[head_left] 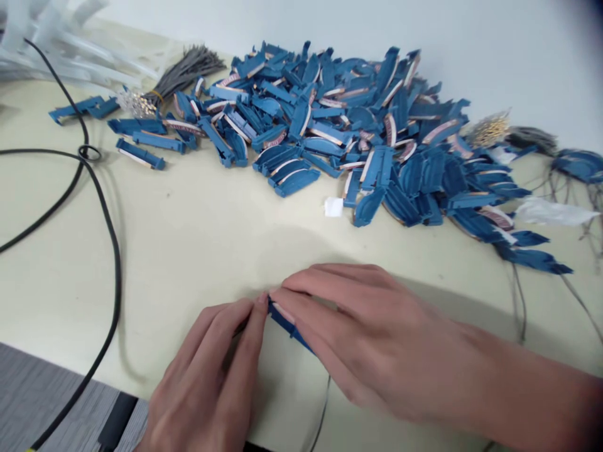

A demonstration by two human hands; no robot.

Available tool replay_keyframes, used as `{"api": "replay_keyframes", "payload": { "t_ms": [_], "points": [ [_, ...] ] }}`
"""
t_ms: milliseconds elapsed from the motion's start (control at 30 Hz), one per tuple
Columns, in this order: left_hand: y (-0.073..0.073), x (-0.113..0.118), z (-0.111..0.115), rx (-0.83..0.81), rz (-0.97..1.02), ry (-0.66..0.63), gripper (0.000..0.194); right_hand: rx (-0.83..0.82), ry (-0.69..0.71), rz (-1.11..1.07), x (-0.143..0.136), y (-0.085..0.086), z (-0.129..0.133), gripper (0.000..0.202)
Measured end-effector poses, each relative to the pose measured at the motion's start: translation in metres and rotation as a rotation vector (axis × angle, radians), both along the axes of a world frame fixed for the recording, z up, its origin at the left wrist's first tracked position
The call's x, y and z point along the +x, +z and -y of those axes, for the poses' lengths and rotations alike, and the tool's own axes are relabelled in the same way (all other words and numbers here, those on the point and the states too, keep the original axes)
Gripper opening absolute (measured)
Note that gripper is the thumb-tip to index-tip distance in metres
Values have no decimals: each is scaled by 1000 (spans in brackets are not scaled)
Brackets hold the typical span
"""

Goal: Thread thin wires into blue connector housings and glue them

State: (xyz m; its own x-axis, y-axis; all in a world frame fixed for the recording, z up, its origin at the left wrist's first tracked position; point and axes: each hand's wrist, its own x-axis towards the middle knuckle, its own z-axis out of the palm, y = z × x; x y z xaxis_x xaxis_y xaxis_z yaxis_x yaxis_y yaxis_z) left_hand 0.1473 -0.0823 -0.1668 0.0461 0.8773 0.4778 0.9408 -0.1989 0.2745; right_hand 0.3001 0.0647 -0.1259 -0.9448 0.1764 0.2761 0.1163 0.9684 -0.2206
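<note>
Between my hands, low in the middle of the head view, is a blue plastic piece (291, 328), tilted down to the right and partly covered by fingers. My right hand (372, 339) lies over it, with its fingertips closed on its upper end. My left hand (211, 370) has its thumb and index fingertip pressed together at that same upper end; whether it grips the piece or something small there is hidden. A thin dark wire (323, 411) runs down below the piece toward the bottom edge.
A large pile of blue pieces (301, 113) covers the back of the table (198, 232). Bundles of grey wires (186, 72) and gold-tipped wires (490, 130) lie beside it. A black cable (114, 263) loops at left. White scraps (333, 207) lie before the pile.
</note>
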Motion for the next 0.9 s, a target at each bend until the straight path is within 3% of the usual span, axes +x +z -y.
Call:
{"api": "replay_keyframes", "payload": {
  "t_ms": [333,900],
  "points": [
    [2,7,-7,11,35,115,31,135,-48,17,6,-4,10,35],
    [4,9,-13,2,160,197,18,-28,-24,-72,-3,-7,4,34]
  ]
}}
